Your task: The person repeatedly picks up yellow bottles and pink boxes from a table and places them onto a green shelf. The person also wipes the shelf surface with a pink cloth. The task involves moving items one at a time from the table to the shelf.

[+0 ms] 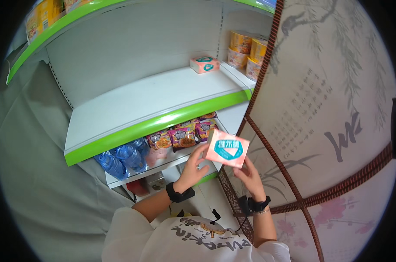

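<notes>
A small pink box with a teal printed emblem (227,149) is held up between both of my hands, in front of the lower shelf. My left hand (194,170) grips its left side, fingers at the edge and thumb below. At its lower right corner, my right hand (250,175) holds it with the fingertips. A similar pink box (205,64) rests on the white shelf (152,91), near its back right corner.
The shelf has a green front edge (165,121). Below it are purple snack packets (182,136) and blue-tinted bottles (129,157). Yellow-topped tubs (240,42) are stacked at the upper right. A painted folding screen (315,98) stands close on the right, grey cloth (54,163) on the left.
</notes>
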Available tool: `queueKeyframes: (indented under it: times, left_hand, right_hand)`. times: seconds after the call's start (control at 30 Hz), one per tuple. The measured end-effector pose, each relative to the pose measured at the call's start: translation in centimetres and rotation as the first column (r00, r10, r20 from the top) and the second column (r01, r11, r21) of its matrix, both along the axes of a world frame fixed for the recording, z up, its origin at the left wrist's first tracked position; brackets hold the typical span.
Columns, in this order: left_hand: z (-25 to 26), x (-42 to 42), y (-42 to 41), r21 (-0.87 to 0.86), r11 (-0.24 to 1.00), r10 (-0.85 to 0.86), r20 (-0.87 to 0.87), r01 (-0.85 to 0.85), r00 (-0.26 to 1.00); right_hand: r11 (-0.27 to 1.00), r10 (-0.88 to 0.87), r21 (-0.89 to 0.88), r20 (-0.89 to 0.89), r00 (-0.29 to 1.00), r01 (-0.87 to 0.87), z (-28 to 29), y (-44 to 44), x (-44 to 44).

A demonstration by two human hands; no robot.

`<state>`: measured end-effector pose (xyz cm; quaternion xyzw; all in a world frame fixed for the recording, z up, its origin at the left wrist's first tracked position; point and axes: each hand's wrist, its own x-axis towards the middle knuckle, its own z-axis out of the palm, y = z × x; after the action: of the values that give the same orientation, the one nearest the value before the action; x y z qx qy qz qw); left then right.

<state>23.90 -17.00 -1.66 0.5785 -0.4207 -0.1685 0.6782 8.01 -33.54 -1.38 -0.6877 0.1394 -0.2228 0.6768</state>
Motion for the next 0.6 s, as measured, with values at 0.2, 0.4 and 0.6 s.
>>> queueKeyframes:
  times: [0.2,0.4,0.6]
  left_hand:
    - [5.4,6.0,-2.3,-0.105,0.991,0.084,0.009,-0.083,0.996]
    - [9.6,10.8,-8.0,-0.046,0.984,0.175,0.009,-0.175,0.984]
    - [11.9,18.2,-14.7,0.137,0.987,0.087,-0.054,-0.079,0.995]
  right_hand:
    - [0.995,-0.044,-0.074,0.225,0.973,0.062,5.9,-2.7,10.0]
    - [0.928,-0.167,-0.274,0.297,0.940,0.251,10.1,-8.3,17.6]
    - [0.892,-0.232,-0.338,0.229,0.945,0.301,10.1,-16.0,26.3]
